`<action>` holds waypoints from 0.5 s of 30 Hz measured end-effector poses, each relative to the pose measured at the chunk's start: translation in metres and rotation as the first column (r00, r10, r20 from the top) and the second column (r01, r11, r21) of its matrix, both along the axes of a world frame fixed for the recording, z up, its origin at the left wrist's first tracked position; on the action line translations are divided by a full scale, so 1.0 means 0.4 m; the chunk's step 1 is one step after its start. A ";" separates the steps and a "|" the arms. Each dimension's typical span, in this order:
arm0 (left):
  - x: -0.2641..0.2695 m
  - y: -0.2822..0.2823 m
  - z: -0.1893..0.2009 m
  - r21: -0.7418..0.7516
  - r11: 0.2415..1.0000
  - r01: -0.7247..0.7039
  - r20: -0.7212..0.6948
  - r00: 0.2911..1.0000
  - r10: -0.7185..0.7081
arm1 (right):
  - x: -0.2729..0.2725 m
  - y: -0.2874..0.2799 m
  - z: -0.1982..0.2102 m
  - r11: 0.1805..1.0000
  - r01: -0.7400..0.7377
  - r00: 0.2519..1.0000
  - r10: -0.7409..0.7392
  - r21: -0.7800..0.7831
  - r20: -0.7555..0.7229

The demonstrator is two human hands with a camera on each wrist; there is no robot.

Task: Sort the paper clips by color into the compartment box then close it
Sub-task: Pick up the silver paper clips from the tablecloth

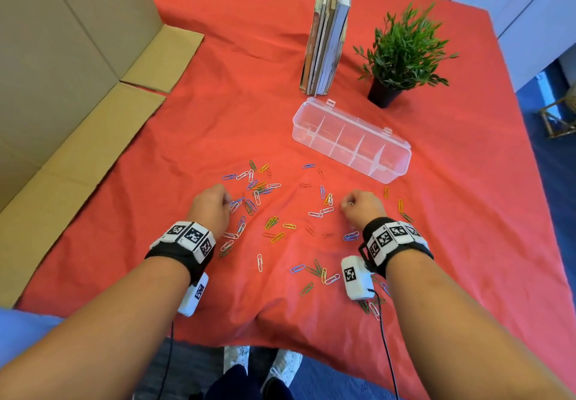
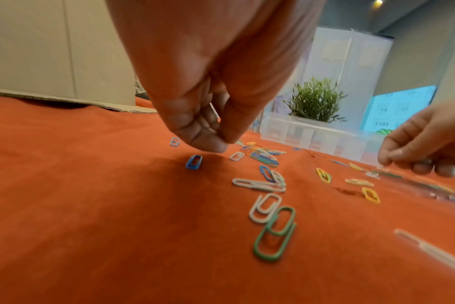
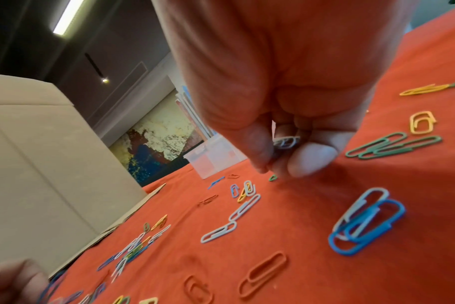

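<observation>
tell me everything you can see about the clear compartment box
The compartment box is clear, colourless plastic by the look of it, long and rectangular with rounded corners. Thin dividers split it into a row of compartments, all seemingly empty. Two small latch tabs show on its far long edge. It lies flat and angled on the red cloth, before the books and potted plant; neither hand touches it.

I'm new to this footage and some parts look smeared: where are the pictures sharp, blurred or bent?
Head view: evenly lit and mostly sharp, but the wide lens bows the cardboard and the clear box. Left wrist view: the near green clip is crisp, while the plant and right hand are soft. Right wrist view: the blue clips are sharp; the left hand in the corner is blurred.
</observation>
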State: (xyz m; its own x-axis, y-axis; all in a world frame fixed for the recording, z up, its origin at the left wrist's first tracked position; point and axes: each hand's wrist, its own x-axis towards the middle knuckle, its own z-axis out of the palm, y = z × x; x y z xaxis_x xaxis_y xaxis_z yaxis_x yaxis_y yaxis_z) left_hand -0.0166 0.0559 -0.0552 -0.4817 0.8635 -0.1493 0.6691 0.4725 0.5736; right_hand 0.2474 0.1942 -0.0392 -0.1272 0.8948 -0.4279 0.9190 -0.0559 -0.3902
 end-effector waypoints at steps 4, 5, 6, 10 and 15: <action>-0.002 -0.002 0.010 0.003 0.999 -0.047 0.177 0.983 0.046 | -0.027 0.022 -0.010 0.999 -0.001 0.999 -0.001 0.042 0.039; -0.001 -0.001 0.013 -0.005 0.999 -0.046 0.192 0.980 0.046 | -0.039 0.028 -0.013 0.999 -0.009 0.999 0.006 0.052 0.049; -0.002 0.002 0.016 -0.014 0.999 -0.041 0.192 0.981 0.043 | -0.051 0.032 -0.015 0.998 -0.019 0.998 0.015 0.053 0.065; -0.008 0.023 0.023 -0.092 0.996 -0.009 0.121 0.992 0.020 | -0.095 0.038 -0.016 0.993 -0.116 0.980 0.111 0.025 0.168; -0.002 0.051 0.003 -0.177 0.984 0.028 0.079 0.997 -0.014 | -0.086 0.022 -0.021 0.986 -0.167 0.970 0.163 0.012 0.181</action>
